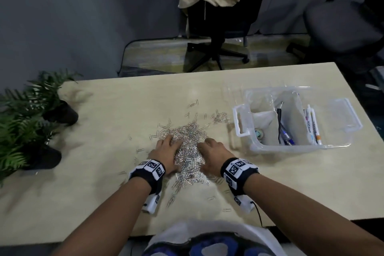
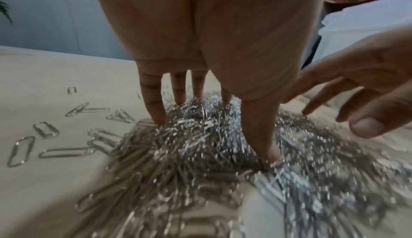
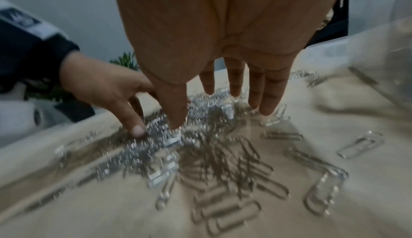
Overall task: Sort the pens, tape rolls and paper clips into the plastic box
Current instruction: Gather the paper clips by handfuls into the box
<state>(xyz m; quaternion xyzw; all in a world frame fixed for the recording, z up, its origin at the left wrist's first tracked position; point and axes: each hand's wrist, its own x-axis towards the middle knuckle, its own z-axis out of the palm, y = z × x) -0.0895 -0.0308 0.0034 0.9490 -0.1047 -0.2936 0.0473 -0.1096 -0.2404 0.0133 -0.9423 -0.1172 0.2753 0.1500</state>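
A big heap of silver paper clips (image 1: 188, 145) lies mid-table. My left hand (image 1: 172, 145) presses on its left side and my right hand (image 1: 204, 145) on its right, the heap bunched between them. In the left wrist view the left hand (image 2: 211, 136) has straight fingers dug into the clips (image 2: 189, 162). In the right wrist view the right hand (image 3: 223, 118) points straight fingers down at the clips (image 3: 200, 153). The clear plastic box (image 1: 241, 122) stands to the right, holding pens (image 1: 282, 129), markers (image 1: 312, 127) and a tape roll (image 1: 259, 132).
Loose clips (image 1: 220, 117) are strewn beyond the heap toward the box and along the near side. Two potted ferns (image 1: 31, 114) stand at the table's left edge. Office chairs (image 1: 218, 27) stand beyond the far edge of the table (image 1: 104, 193).
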